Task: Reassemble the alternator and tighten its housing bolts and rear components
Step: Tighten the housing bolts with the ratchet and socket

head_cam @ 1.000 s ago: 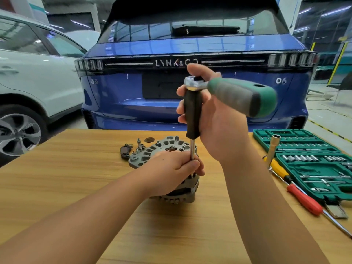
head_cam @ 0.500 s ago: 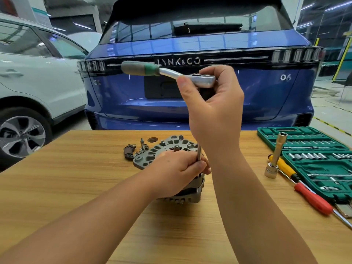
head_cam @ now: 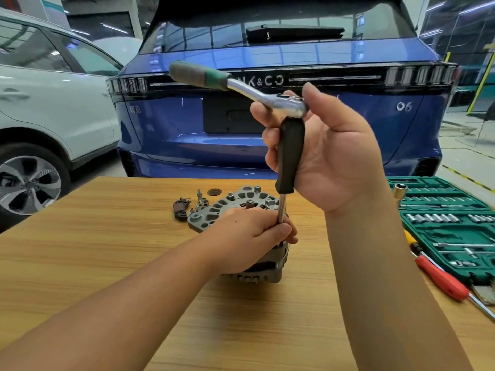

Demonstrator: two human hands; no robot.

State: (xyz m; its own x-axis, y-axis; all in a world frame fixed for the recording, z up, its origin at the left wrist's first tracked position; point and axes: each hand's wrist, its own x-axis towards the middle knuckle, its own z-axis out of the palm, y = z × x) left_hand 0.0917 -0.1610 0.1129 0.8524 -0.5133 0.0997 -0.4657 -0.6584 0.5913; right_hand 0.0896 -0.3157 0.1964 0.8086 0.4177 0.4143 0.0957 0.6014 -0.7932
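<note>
A glossy blue car (head_cam: 281,129) with its hatch raised fills the background, and a white car (head_cam: 48,108) stands at the left. In front lies a wooden table (head_cam: 107,250) with a pale, streaky grain. At its right edge sits an open green plastic tool case (head_cam: 452,236) holding rows of shiny metal sockets, with a red-handled screwdriver (head_cam: 439,279) lying just beside it.

Near the table's middle stands the alternator (head_cam: 267,266), a round, grey cast-metal body with ribbed vents. Behind it lies a flat grey cover plate (head_cam: 230,204) pierced with slots, and beside that a heap of small parts (head_cam: 192,204).

The left hand (head_cam: 249,242) rests on top of the alternator, fingers curled round the thin steel shaft of a black-handled driver (head_cam: 290,153) that stands upright on the housing. The right hand (head_cam: 329,156) clasps the driver's smooth black handle, thumb raised, and its fingers also hold the chrome head of a ratchet (head_cam: 241,87) fitted on top, whose green and grey grip points up and left.
</note>
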